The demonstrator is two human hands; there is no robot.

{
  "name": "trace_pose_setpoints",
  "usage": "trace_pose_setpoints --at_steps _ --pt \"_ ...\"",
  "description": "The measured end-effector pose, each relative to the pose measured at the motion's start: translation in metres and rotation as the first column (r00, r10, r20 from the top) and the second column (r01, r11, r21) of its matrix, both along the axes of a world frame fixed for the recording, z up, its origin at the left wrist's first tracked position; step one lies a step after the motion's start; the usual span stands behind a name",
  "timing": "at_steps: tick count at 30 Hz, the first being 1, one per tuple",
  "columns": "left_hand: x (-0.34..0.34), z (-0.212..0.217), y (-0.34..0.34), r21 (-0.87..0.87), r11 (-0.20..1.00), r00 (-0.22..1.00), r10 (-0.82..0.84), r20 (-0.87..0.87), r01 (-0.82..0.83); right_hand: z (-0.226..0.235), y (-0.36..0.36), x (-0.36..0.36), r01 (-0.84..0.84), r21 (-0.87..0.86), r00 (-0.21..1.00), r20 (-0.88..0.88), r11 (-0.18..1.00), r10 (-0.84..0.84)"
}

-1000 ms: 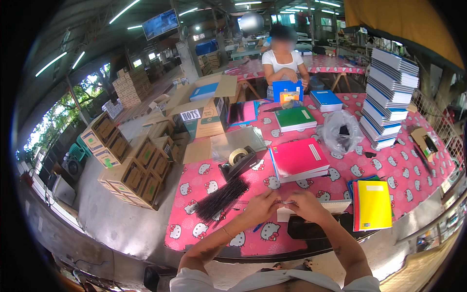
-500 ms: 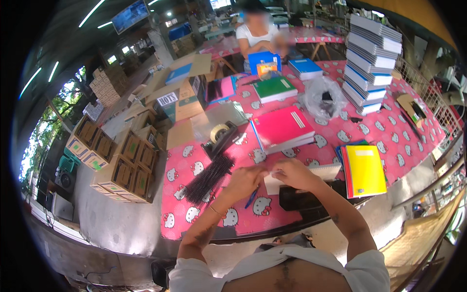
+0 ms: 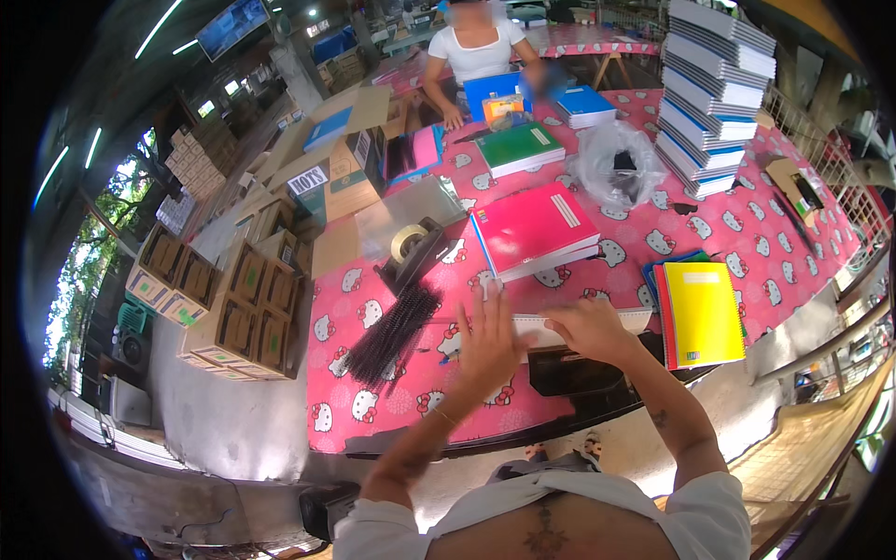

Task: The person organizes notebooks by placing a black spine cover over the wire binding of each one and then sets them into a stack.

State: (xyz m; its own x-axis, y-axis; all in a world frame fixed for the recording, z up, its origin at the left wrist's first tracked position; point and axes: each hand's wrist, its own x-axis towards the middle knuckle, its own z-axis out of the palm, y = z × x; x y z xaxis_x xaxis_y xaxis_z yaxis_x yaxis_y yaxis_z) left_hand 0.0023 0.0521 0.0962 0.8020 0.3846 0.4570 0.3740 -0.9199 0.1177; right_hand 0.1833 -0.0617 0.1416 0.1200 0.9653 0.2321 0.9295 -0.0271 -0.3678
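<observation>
My left hand (image 3: 487, 343) lies with its fingers spread over the pink patterned tablecloth, at the left end of a white paper pad with a row of holes along its edge (image 3: 635, 320). Across the top of that pad rests my right hand (image 3: 595, 330), its thumb apart from the fingers and part of the pad hidden below it. A black flat object (image 3: 574, 373) sits at the table's near edge, just in front of the pad. Left of my left hand is a bundle of black spiral binding coils (image 3: 392, 338).
A tape dispenser (image 3: 411, 254), pink notebooks (image 3: 534, 229) and a green notebook (image 3: 519, 147) stand beyond my hands. Yellow spiral notebooks (image 3: 705, 313) lie at right, below a tall notebook stack (image 3: 711, 103). Another person (image 3: 478, 51) is across the table. Cartons (image 3: 257, 299) flank the left.
My hands were close together with fingers pinched at the pad's left end. Now they are apart, the left one spread flat, the right one moved right along the pad.
</observation>
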Motion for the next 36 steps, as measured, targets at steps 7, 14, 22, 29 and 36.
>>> trace_pose_setpoints --at_steps 7,14,22,29,36 --pt "0.003 0.014 0.021 0.081 0.983 0.984 0.155 0.092 -0.163 -0.004 0.003 0.005 0.002 0.007 1.0 -0.01 1.0 -0.001" --pt "-0.013 0.017 0.052 -0.285 0.95 0.99 -0.106 0.096 0.13 -0.007 0.007 0.005 0.015 0.048 1.0 0.004 0.999 -0.015" --pt "-0.01 0.017 0.048 -0.376 0.915 0.977 -0.074 0.201 0.147 -0.001 0.005 0.0 0.011 -0.013 0.999 -0.039 1.0 -0.011" --pt "-0.009 -0.049 -0.027 0.071 0.993 0.988 0.1 -0.114 -0.092 -0.006 0.004 -0.003 0.034 0.021 0.999 -0.034 0.999 -0.034" --pt "0.011 -0.007 0.004 0.182 0.976 0.988 0.134 -0.074 -0.118 -0.008 0.004 -0.004 0.038 0.003 0.999 0.001 0.999 -0.038"
